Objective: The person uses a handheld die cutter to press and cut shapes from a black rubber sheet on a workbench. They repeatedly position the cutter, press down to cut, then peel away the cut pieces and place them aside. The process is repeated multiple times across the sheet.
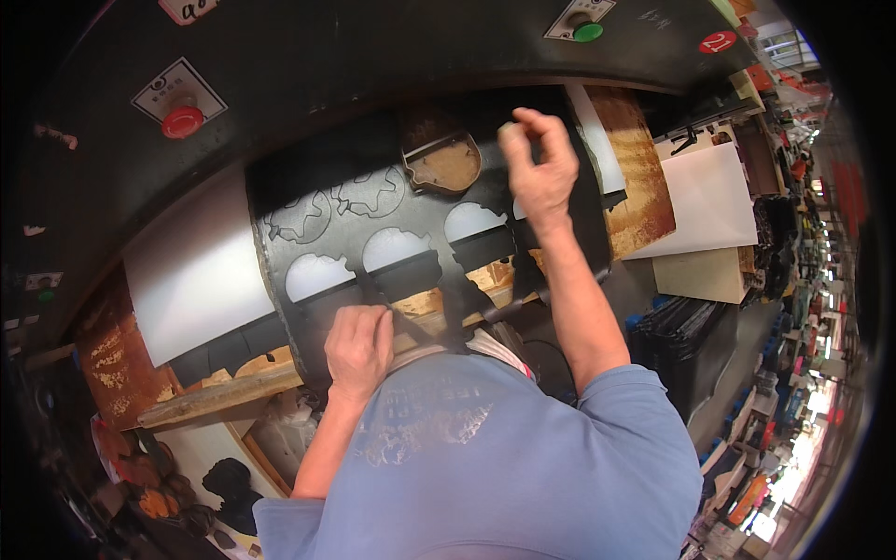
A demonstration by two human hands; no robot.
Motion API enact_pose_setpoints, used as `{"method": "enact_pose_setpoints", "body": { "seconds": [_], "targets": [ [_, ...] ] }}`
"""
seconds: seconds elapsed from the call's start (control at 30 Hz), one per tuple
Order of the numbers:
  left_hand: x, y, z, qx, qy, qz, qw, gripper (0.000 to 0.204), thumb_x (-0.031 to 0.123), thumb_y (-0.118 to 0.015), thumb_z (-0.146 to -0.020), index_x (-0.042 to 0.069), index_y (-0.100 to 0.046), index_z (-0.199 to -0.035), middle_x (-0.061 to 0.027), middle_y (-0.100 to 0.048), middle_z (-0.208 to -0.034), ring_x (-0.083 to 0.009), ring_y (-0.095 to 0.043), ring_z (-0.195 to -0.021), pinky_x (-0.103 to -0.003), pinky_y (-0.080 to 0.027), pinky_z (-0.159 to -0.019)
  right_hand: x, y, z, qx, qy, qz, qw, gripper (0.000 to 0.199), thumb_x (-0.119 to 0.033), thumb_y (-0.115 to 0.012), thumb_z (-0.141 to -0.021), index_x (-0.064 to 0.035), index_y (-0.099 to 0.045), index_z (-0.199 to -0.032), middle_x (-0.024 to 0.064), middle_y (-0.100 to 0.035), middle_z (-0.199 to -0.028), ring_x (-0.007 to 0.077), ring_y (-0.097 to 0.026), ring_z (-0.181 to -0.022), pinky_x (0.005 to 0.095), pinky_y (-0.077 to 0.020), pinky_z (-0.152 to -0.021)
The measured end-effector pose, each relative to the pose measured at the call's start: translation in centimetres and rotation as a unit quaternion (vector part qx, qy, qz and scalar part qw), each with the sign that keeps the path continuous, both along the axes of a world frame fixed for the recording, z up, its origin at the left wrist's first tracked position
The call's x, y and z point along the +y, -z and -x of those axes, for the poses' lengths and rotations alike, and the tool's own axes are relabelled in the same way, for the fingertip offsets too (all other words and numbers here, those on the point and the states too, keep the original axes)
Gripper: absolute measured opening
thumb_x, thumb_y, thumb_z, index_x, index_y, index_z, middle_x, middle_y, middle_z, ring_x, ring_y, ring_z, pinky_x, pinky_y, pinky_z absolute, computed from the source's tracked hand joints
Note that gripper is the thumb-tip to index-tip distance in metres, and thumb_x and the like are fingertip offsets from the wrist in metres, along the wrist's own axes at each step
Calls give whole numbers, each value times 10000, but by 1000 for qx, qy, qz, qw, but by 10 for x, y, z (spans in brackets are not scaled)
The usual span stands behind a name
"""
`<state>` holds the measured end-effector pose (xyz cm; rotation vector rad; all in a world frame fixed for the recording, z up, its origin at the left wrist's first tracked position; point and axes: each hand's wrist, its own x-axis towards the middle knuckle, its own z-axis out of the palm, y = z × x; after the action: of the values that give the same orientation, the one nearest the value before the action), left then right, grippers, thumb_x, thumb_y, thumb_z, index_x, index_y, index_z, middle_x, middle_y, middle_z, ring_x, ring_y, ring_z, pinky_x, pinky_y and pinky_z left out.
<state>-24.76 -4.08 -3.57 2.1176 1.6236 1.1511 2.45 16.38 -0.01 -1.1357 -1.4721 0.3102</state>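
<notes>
A black sheet [350, 226] with rounded cutouts lies under the press, white and brown showing through the holes. On its far half sits a cutting die [446, 166], a dark-rimmed rounded frame with a brownish inside. Two cut outlines mark the sheet to the left of the die. My right hand [544, 177] hovers just right of the die, thumb and forefinger curved with a gap between them and nothing visible in it. My left hand [359, 347] is closed at the sheet's near edge, beside a black strip; whatever its fingers hold is hidden.
Across the far side runs the dark press beam [373, 56] with a red button [182, 121] and a green button [587, 32]. White sheets [201, 271] lie to the left. A worn brown board [635, 159] is at right, near a stack of black sheets [686, 341].
</notes>
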Motion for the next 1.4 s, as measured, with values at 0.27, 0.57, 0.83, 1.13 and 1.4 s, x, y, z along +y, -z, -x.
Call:
{"method": "enact_pose_setpoints", "body": {
  "seconds": [0.27,0.57,0.83,1.13,1.4],
  "targets": [
    [-6,7,0,17,-74,29,997,90,67,-755,-983,52,-671,-1013,-127,-655,-911,-323,-681,-693,-434,-537,-611,43,-50,-40,-66,61,-67,994,143,-137,-680,-1021,-3,-728,-1032,156,-723,-914,293,-703,-813,371,-550,-767],
    [-1,15,-2,20,-75,-48,996,87,80,-739,-1002,48,-659,-998,-124,-651,-869,-310,-662,-644,-430,-526,-562,-128,66,-25,-205,85,45,974,78,-115,-726,-970,-41,-750,-962,128,-691,-784,310,-697,-742,409,-547,-695],
    [-4,11,-4,15,-84,-10,996,95,86,-732,-1008,23,-692,-1067,-132,-674,-924,-302,-684,-689,-427,-553,-614,-124,78,-21,-157,127,97,975,85,-134,-726,-962,-50,-738,-962,114,-698,-792,333,-701,-806,446,-557,-764],
    [-9,17,-12,41,-156,-24,987,354,137,-749,-1000,22,-650,-1320,-171,-691,-1117,-342,-719,-933,-450,-589,-783,-133,74,-29,-108,83,104,985,77,-101,-710,-943,-32,-742,-954,137,-730,-876,348,-710,-886,442,-566,-824],
    [-14,22,-9,24,-165,43,985,323,107,-767,-985,26,-657,-1277,-161,-689,-1090,-331,-720,-952,-448,-590,-803,-85,47,-6,-95,-10,23,995,393,-160,-849,-887,6,-714,-1216,151,-676,-1148,270,-677,-996,365,-555,-842]
  ]
}}
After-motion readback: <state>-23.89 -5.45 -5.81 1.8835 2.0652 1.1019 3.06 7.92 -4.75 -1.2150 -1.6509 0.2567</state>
